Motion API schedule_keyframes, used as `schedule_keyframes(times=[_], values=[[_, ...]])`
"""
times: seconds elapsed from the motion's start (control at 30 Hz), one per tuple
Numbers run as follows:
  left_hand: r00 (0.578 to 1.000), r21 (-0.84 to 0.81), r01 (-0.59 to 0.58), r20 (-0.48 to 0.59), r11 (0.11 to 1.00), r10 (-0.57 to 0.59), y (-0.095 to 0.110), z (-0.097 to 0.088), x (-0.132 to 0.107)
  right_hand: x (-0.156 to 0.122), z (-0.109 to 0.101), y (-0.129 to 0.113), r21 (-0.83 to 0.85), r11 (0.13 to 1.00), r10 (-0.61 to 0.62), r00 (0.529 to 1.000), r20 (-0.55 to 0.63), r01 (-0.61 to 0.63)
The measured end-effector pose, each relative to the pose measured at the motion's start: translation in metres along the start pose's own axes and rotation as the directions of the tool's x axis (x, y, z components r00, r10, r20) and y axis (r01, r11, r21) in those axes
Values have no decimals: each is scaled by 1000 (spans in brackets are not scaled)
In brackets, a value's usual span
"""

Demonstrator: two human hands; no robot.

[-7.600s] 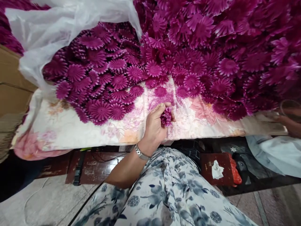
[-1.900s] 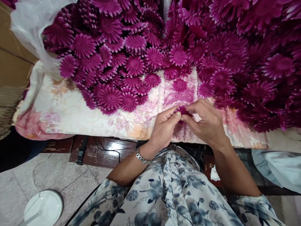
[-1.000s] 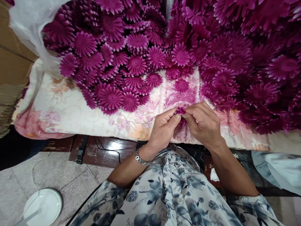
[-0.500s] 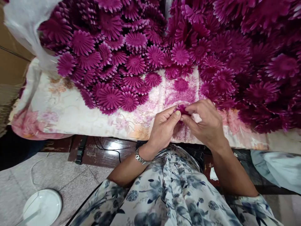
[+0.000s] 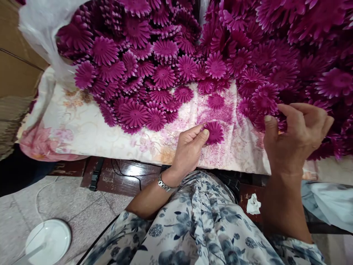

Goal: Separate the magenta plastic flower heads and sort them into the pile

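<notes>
Between thumb and forefinger, my left hand (image 5: 190, 147) pinches the edge of a magenta artificial flower (image 5: 214, 133), a flat many-petalled piece facing up. My right hand (image 5: 298, 136) is raised at the right with thumb and fingers apart, close over the right-hand pile of flower pieces (image 5: 278, 70); I see nothing between its fingers. One loose flower piece (image 5: 215, 101) lies on the floral cloth (image 5: 110, 141) just beyond the held one. Magenta specks cover the cloth around it.
A large pile of the same flower pieces (image 5: 135, 73) spreads at the left, by a clear plastic bag (image 5: 41, 33). Cardboard (image 5: 16, 73) stands at the far left. Below lie a crumpled white paper (image 5: 253, 204) and a round white base (image 5: 49, 241) on the floor.
My right hand has let go of the flower and moved right, its fingers spreading over the right pile. My left hand stays in place, and the held flower now shows face up.
</notes>
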State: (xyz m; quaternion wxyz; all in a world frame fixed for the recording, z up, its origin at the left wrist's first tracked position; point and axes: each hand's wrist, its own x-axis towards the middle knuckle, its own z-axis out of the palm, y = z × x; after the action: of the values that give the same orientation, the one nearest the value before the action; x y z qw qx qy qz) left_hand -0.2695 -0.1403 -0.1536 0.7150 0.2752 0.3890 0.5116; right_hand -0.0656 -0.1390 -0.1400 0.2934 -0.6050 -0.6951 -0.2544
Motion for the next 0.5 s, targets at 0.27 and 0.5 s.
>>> schedule_keyframes(times=[0.27, 0.5], values=[[997, 129, -61, 50, 990, 55, -9, 4, 3, 5, 7, -66, 606, 796, -154, 962, 224, -14], [996, 172, -89, 43, 981, 83, -13, -3, 2, 4, 10, -45, 542, 833, -16, 973, 230, -114]])
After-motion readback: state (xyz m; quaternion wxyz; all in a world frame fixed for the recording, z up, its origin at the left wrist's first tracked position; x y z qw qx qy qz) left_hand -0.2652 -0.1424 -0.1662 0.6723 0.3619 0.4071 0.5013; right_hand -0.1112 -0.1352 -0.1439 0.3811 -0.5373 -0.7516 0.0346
